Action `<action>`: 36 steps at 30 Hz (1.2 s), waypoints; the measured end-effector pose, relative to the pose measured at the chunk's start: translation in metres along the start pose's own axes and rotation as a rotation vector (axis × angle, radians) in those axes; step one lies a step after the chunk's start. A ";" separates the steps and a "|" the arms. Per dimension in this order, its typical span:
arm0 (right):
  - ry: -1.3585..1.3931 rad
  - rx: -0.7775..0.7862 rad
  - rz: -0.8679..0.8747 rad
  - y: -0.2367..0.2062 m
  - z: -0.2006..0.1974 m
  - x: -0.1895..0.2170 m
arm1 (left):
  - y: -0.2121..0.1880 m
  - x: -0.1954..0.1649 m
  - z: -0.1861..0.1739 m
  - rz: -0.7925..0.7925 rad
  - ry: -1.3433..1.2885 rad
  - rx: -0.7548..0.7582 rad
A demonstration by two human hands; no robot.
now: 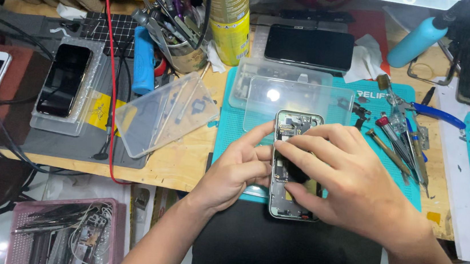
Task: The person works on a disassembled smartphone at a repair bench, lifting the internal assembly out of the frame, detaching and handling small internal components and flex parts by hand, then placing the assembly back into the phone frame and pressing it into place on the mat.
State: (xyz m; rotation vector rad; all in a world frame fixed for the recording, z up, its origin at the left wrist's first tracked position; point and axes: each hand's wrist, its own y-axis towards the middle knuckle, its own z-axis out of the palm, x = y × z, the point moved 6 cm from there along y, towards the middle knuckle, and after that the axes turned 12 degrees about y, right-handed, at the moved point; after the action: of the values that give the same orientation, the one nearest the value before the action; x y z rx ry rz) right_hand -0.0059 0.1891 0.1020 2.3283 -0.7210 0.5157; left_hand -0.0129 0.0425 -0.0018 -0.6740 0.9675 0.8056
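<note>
An opened phone frame lies upright on the teal work mat, its inner parts exposed. My left hand grips its left edge with the fingers curled against the side. My right hand lies across the middle of the phone, fingertips pressing down on something dark inside it. The lower half of the phone is partly hidden under my right hand.
Two clear plastic trays sit behind the phone, a third lies to the left. Screwdrivers and blue-handled pliers lie at right. A yellow spray can, a tool cup, other phones and a pink basket surround the bench.
</note>
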 end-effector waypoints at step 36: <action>-0.003 -0.255 -0.052 -0.014 -0.015 -0.005 | 0.000 -0.005 0.000 0.052 0.131 0.026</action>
State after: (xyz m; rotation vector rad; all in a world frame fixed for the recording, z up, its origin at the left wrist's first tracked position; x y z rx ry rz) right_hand -0.0041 0.2103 0.1035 2.1040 -0.6838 0.3730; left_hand -0.0149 0.0413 0.0029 -0.6881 1.1167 0.8010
